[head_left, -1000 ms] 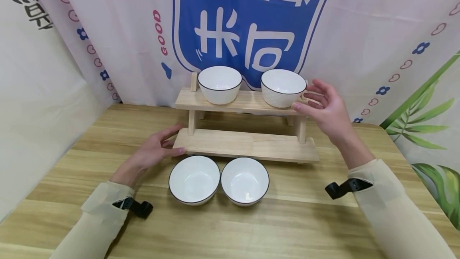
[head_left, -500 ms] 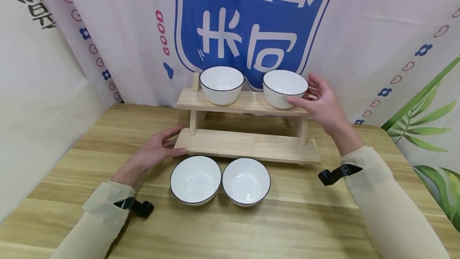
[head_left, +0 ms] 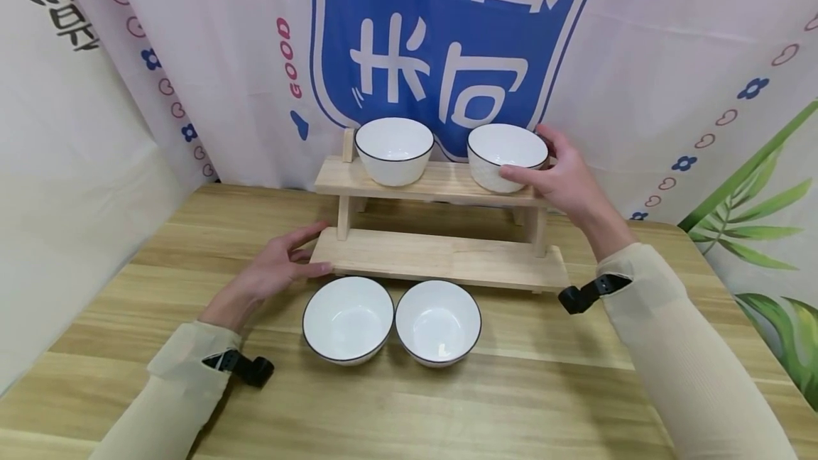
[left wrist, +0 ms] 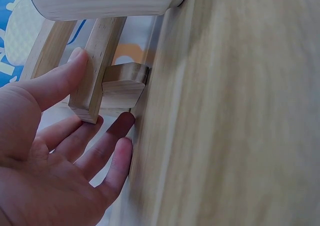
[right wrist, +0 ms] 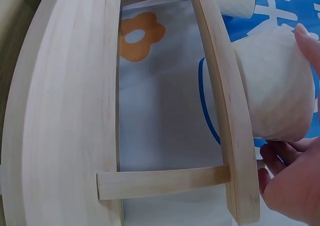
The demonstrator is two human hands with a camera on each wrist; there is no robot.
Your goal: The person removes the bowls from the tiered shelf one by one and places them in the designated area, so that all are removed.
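Observation:
A two-tier wooden display stand [head_left: 396, 250] stands on the table, with two white, dark-rimmed bowls on its upper board. My right hand [head_left: 569, 176] grips the upper right bowl [head_left: 495, 174], thumb on its front side and fingers round its right and back. In the right wrist view, that bowl [right wrist: 277, 86] sits against the upper board, with the thumb and curled fingers at its side. My left hand [head_left: 277, 265] holds the left end of the lower board; in the left wrist view, the thumb [left wrist: 75, 68] lies on the board's face and fingers reach round its end.
The other upper bowl [head_left: 393, 165] stands at the left of the top board. Two more bowls, a left one [head_left: 348, 321] and a right one [head_left: 437, 325], sit side by side on the table [head_left: 396, 410] before the stand. A printed curtain [head_left: 243, 91] hangs close behind.
My right hand has moved left onto the upper right bowl, its thumb sliding across the front and its fingers closing round the side. The left hand keeps its place on the stand.

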